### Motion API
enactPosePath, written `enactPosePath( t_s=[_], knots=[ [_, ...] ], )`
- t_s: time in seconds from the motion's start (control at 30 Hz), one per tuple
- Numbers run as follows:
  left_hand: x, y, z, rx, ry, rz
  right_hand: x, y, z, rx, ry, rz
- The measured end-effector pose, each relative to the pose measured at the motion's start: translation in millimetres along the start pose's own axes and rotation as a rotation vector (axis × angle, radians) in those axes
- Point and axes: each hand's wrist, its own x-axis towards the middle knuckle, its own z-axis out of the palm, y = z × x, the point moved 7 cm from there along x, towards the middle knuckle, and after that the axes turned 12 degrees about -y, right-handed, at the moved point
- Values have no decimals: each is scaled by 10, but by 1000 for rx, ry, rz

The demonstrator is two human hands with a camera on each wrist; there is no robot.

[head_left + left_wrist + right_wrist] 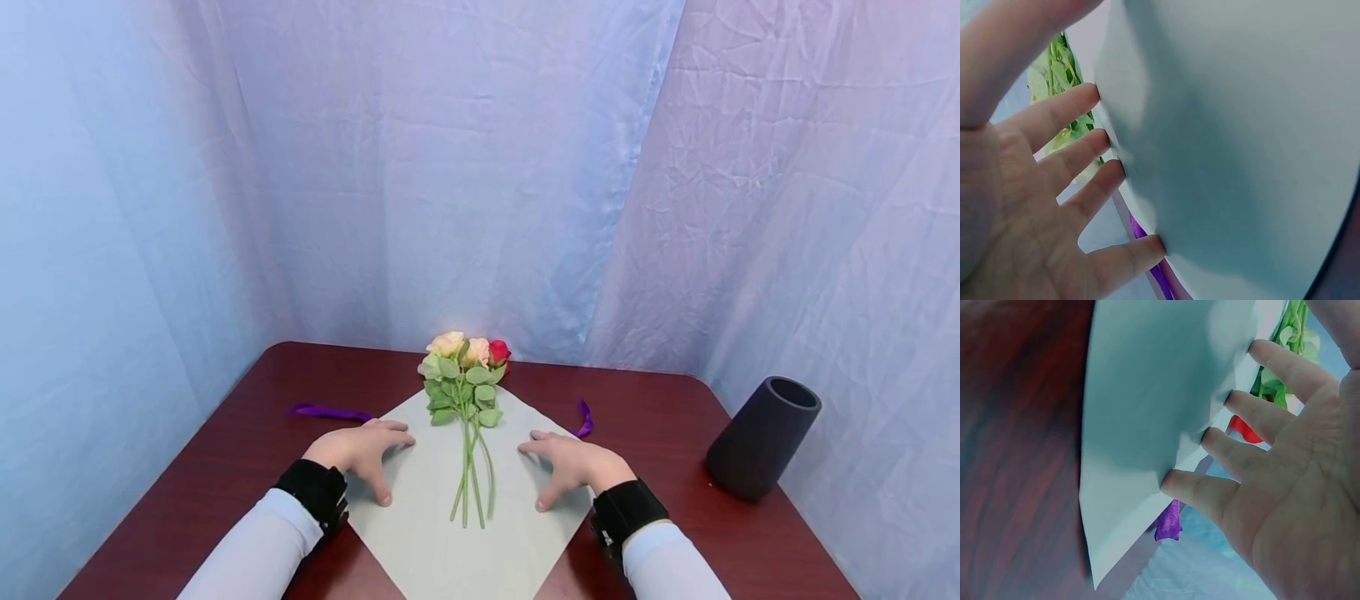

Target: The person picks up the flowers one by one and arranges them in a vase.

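Observation:
A pale grey-white sheet of wrapping paper (480, 562) lies cornerwise on the table. On it rests a bunch of flowers (468, 392) with cream and peach heads, one red head, green leaves and crossed bare stems. My left hand (363, 454) touches the paper's left part with spread fingertips, its fingers straight in the left wrist view. On the other side my right hand (573, 467) does the same, its fingertips (1175, 481) on the paper. A purple ribbon (330, 412) passes beneath the paper, its other end showing at the right; its middle is hidden.
A black tapered vase (763, 437) stands near the right edge of the dark red-brown table (652, 408). Pale blue-lilac curtains (450, 167) hang behind and on both sides.

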Motion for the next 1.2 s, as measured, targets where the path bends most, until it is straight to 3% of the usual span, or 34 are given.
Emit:
enactPosePath(
  t_s=[0.2,0.47,0.67,0.77,0.9,1.1,1.2],
  knots=[
    [-1,-11,-8,-23,12,7,26,23,-13,5,12,-9],
    [-14,-29,9,-58,38,11,-30,57,19,62,55,-99],
    [-69,53,-17,-97,65,98,-107,101,-23,166,131,-205],
    [-106,94,-53,-138,95,157,-195,105,-111,203,230,-256],
    [-161,156,-126,-179,170,218,-373,99,-282,215,438,-311],
    [-255,293,-278,-242,376,298,-730,89,-541,178,801,-351],
    [-299,373,-342,-295,482,340,-885,116,-614,214,924,-365]
  ],
)
